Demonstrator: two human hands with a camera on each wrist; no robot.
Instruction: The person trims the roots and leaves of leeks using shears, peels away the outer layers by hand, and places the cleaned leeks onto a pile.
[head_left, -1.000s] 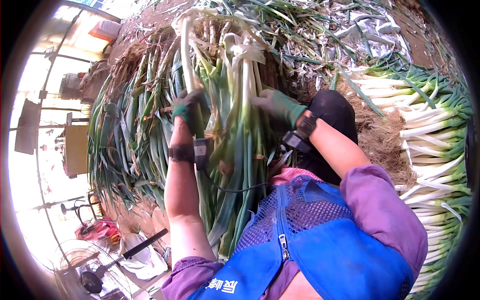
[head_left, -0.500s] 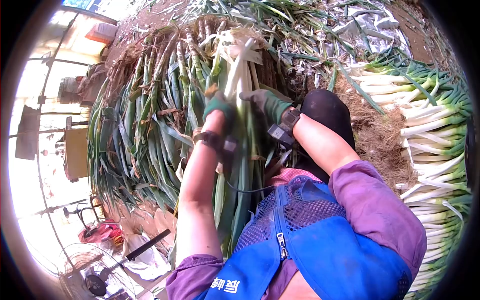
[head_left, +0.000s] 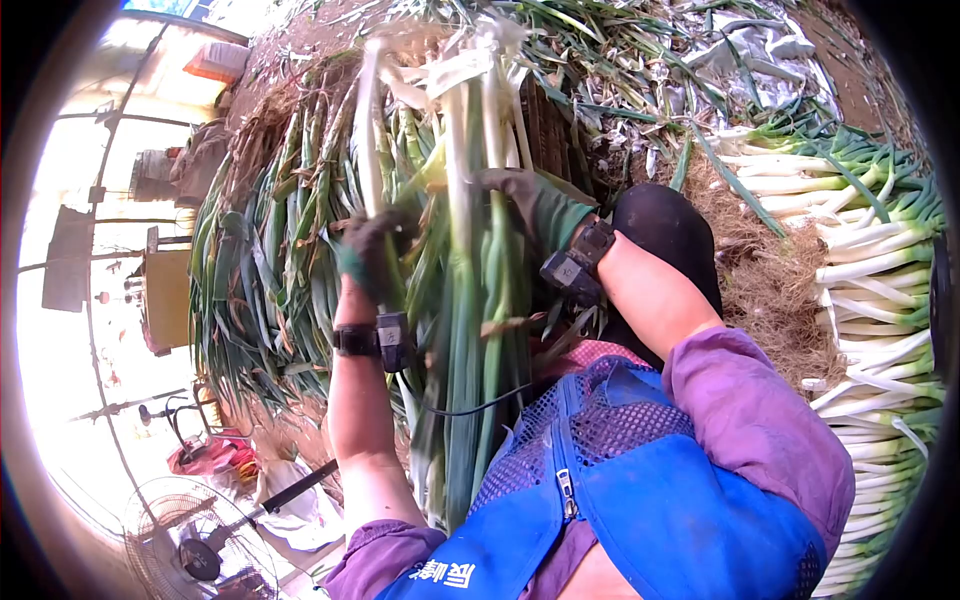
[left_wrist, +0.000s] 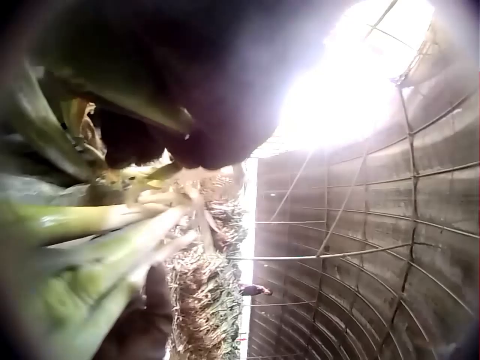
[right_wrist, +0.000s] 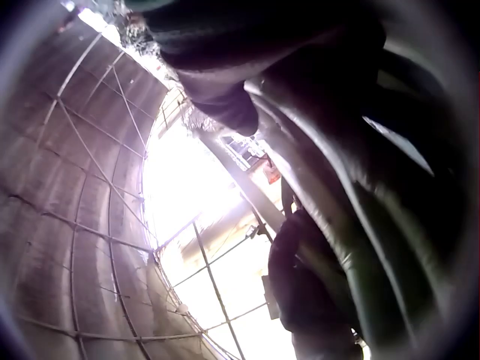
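Both hands wear dark gloves with green cuffs. My left hand [head_left: 375,245] grips a long green onion [head_left: 368,150], its white stalk rising above the fist and its rooty top blurred. In the left wrist view a green stalk [left_wrist: 142,109] runs through the dark fingers. My right hand [head_left: 535,205] holds a bunch of green onions [head_left: 458,190], white ends upward and green leaves hanging toward the lap. In the right wrist view the pale stalks [right_wrist: 307,165] pass beneath the shadowed glove. Loose pale skins [head_left: 455,75] hang around the top ends.
A thick heap of untrimmed green onions [head_left: 270,220] lies to the left, roots away from me. On the right stands a long row of clean white-stemmed onions [head_left: 870,330], beside a pile of cut roots [head_left: 770,290]. A fan [head_left: 200,555] stands at lower left. Peelings [head_left: 640,90] cover the ground ahead.
My left hand went right, close to the right hand's bunch, and is now back on the left with a white-stemmed onion. The right hand stays at the bunch, shifting slightly.
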